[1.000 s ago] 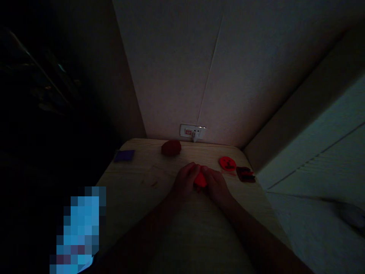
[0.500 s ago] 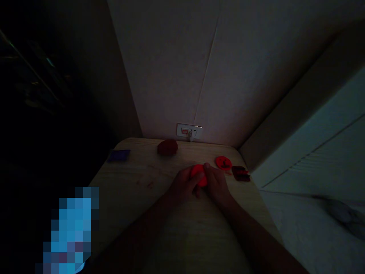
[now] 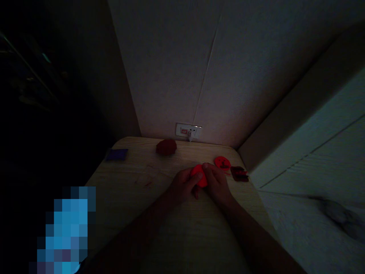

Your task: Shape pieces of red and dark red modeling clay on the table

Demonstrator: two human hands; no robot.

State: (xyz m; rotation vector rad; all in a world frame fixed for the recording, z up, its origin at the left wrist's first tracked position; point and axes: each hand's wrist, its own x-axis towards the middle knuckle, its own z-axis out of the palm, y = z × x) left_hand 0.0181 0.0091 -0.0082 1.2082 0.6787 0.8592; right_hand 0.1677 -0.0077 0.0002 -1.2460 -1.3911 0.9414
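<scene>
Both hands hold a bright red round disc [image 3: 200, 179] over the wooden tabletop. My left hand [image 3: 184, 184] grips its left side, the thumb pressed across its face. On the other side, my right hand [image 3: 217, 183] closes round the edge, with its thumb at the top rim. A small reddish piece [image 3: 196, 192] shows just under the disc; I cannot tell what it is. To the right lies another red round piece [image 3: 221, 163] with dark bits on it. Beside that is a dark red, torn-looking wrapper or piece [image 3: 239, 174], unclear in the dim light.
A dark red lump [image 3: 166, 147] sits at the table's back edge, and a purple packet [image 3: 117, 154] at the back left. Faint reddish smears [image 3: 147, 185] mark the tabletop [image 3: 188, 236]. A plug is in the wall socket [image 3: 188, 131]. A pale cabinet [image 3: 310, 152] borders the right.
Both hands stay on the red disc with only slight finger movement. The whole view has shifted a little, so things appear slightly further left.
</scene>
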